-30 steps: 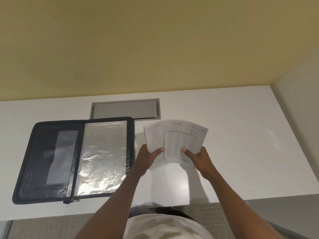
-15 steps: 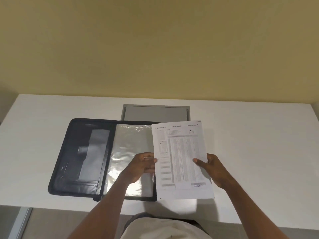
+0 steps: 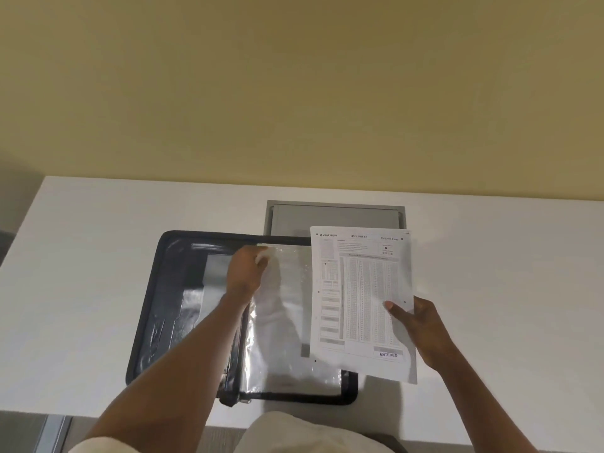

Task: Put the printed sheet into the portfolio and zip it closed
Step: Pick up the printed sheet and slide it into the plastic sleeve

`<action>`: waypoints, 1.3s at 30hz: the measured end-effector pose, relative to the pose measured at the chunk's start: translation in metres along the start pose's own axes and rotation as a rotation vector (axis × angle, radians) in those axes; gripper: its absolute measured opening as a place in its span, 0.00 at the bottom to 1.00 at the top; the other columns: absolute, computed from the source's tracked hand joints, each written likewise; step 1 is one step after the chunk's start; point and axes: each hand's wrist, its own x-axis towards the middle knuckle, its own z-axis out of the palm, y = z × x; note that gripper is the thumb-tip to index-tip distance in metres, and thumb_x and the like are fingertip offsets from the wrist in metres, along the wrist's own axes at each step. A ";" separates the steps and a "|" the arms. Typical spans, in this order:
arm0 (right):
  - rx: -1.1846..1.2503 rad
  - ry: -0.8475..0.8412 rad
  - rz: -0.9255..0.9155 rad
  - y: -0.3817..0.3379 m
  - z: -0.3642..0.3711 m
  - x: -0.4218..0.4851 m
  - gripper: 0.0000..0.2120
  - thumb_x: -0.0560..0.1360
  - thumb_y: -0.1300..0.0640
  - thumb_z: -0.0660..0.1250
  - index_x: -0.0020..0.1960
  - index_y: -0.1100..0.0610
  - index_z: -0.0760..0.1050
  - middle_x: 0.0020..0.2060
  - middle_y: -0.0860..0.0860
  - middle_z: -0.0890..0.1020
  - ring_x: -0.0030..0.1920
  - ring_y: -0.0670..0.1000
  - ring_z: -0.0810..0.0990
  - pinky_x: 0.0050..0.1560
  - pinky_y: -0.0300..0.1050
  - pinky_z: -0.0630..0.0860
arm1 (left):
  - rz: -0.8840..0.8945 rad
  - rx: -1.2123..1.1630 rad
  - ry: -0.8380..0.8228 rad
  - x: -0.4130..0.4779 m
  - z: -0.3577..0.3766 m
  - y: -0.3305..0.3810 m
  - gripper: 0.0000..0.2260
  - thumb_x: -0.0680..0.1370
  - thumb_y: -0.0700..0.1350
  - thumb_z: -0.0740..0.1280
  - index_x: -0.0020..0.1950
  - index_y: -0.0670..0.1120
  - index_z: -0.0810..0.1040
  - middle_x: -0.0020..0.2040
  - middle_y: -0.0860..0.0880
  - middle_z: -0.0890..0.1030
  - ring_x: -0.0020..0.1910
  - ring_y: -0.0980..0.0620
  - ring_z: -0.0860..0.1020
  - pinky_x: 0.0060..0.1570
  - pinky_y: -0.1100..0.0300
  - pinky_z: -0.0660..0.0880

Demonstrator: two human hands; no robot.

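White table (image 3: 98,289), bare at far left. Portfolio (image 3: 147,322), black, zip-edged, lying open and flat on the table; left panel dark with a pale pocket; zip untouched. Left hand (image 3: 246,271), now off the paper and reached to the top edge of the clear sleeve (image 3: 281,322) on the portfolio's right panel, fingers curled closed at the sleeve's upper corner; whether they pinch the plastic or only press on it cannot be told. Half a second ago this hand was beside the paper's left edge; the shift reads as the start of opening the sleeve mouth. Grey panel (image 3: 336,215), set into the table just behind the portfolio. Printed sheet (image 3: 362,299), a form stamped ENTERED at the foot, held upright above the sleeve's right side and not yet inside anything. Right hand (image 3: 421,328), alone carrying the sheet, thumb on its face, fingers behind its right edge. Judgement: insertion is about to begin; sliding in, folding shut and zipping all remain.
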 end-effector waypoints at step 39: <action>-0.072 0.278 -0.123 -0.076 0.031 0.034 0.08 0.78 0.57 0.71 0.55 0.58 0.83 0.46 0.52 0.88 0.45 0.56 0.87 0.43 0.47 0.83 | 0.373 0.133 -0.326 0.061 0.022 -0.019 0.06 0.78 0.46 0.73 0.55 0.52 0.83 0.49 0.56 0.80 0.51 0.53 0.77 0.53 0.53 0.78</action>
